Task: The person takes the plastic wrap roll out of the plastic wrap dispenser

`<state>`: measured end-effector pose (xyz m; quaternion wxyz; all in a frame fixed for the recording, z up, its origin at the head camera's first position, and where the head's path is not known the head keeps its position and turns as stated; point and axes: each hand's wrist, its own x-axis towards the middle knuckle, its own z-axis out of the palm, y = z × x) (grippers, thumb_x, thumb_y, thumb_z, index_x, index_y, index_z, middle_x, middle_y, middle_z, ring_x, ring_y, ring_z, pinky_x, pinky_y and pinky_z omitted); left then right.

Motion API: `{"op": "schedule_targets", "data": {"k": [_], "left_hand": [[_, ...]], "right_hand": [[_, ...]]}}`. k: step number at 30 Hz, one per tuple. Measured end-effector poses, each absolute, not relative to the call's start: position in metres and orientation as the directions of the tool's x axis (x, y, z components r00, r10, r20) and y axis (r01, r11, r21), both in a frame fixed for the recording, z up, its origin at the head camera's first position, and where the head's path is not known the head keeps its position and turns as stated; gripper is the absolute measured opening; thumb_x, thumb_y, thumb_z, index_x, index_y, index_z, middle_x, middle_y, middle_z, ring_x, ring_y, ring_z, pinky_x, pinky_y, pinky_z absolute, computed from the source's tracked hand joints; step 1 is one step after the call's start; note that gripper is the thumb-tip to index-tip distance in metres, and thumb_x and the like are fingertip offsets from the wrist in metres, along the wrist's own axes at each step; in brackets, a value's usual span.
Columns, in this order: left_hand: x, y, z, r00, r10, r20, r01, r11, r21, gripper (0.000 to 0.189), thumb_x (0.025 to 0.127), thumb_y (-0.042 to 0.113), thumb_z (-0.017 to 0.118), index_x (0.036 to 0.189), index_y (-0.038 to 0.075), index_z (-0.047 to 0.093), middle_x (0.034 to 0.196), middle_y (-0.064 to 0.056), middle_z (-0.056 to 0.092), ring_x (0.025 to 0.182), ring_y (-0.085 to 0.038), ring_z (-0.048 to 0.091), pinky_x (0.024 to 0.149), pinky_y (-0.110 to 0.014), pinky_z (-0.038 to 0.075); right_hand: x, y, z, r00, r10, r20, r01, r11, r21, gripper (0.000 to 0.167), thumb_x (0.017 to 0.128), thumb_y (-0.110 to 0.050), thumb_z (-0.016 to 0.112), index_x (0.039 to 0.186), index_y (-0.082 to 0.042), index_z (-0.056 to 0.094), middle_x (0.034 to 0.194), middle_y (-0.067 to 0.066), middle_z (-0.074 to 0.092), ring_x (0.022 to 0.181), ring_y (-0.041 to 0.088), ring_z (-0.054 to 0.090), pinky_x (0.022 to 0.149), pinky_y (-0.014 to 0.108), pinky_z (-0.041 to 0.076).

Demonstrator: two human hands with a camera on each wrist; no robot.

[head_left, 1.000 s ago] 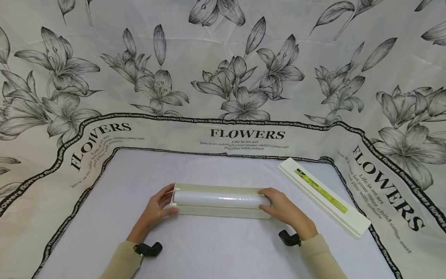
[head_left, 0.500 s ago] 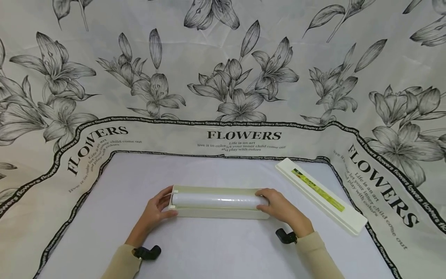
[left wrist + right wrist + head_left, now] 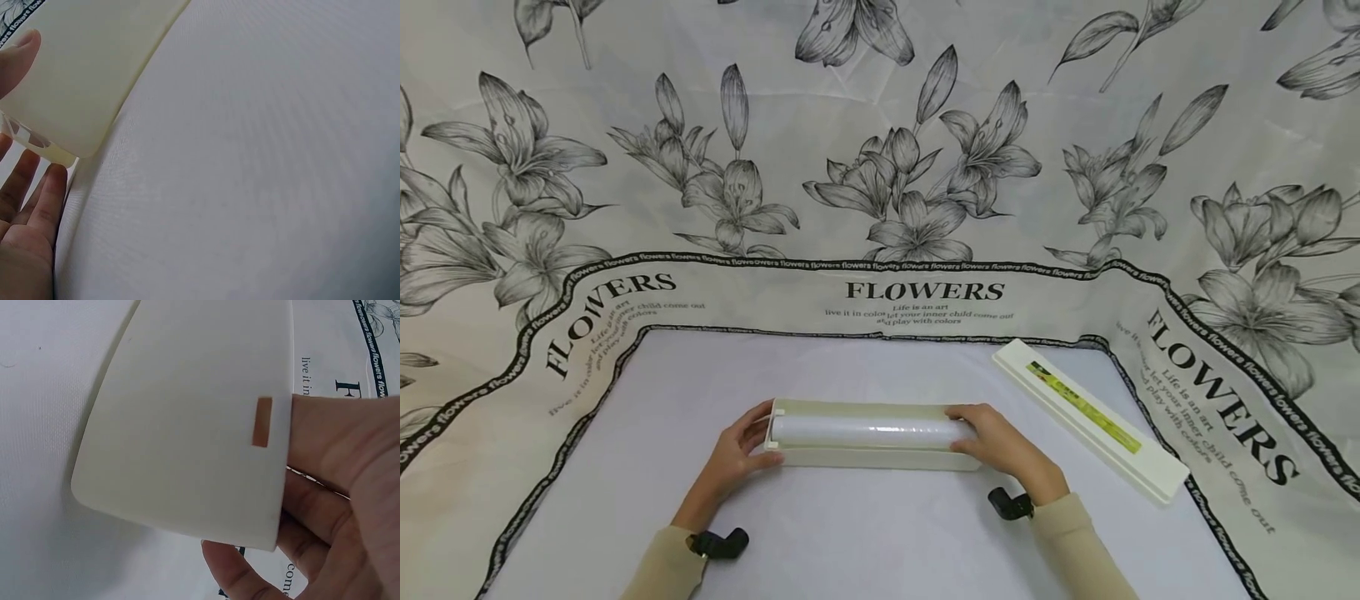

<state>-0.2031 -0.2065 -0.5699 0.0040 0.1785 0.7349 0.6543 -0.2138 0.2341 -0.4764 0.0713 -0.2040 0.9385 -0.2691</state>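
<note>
A long pale cling film dispenser (image 3: 880,459) lies lengthwise on the white surface, its top uncovered. Inside it sits a shiny cling film roll (image 3: 865,431). My left hand (image 3: 739,443) holds the dispenser's left end, with the thumb (image 3: 20,61) on the front wall and the fingers (image 3: 47,209) by the end. At the other end, my right hand (image 3: 1000,443) grips the roll from above and covers its tip. Skin shows through a slot in the dispenser wall (image 3: 181,425) in the right wrist view, and the fingers (image 3: 234,569) reach past the end edge.
The dispenser's long white lid (image 3: 1090,421) with a yellow-green label lies slanted at the right, its lower end at the cloth border. A flower-printed cloth (image 3: 925,300) frames the white surface (image 3: 865,533) and rises behind it.
The head view has shifted slightly. My right hand has edged a little to the left along the roll; the left hand keeps its hold on the dispenser.
</note>
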Motion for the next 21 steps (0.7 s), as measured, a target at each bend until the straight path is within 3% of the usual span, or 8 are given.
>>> {"op": "schedule_targets", "data": {"k": [6,13,21], "left_hand": [[-0.203,-0.2063,-0.5728,-0.937,0.256,0.24,0.267,0.078,0.961,0.087,0.08,-0.003,0.084,0.155,-0.003,0.038,0.154,-0.032,0.042,0.128,-0.003,0.055,0.103,-0.014,0.049],[-0.2022,-0.2055,-0.5748,-0.933,0.26,0.251,0.277,0.07,0.958,0.088,0.08,-0.004,0.083,0.154,-0.005,0.038,0.153,-0.033,0.042,0.127,-0.001,0.056,0.101,-0.015,0.05],[-0.2026,-0.2065,-0.5738,-0.927,0.278,0.252,0.276,0.051,0.96,0.088,0.08,-0.003,0.083,0.155,-0.005,0.037,0.153,-0.033,0.042,0.127,0.0,0.055,0.102,-0.015,0.05]], "right_hand": [[-0.2144,0.2326,-0.4765,-0.915,-0.401,-0.051,-0.31,0.776,-0.55,0.05,0.089,-0.009,0.079,0.134,0.006,0.062,0.133,0.021,0.066,0.122,0.036,0.061,0.105,0.052,0.052],[-0.2147,0.2332,-0.477,-0.91,-0.413,-0.04,-0.323,0.766,-0.555,0.053,0.088,-0.007,0.08,0.135,0.005,0.061,0.125,0.018,0.069,0.115,0.034,0.063,0.1,0.053,0.053],[-0.2143,0.2328,-0.4798,-0.911,-0.41,-0.036,-0.319,0.759,-0.568,0.05,0.087,-0.004,0.079,0.132,0.007,0.063,0.133,0.024,0.066,0.123,0.04,0.061,0.106,0.056,0.05]]}}
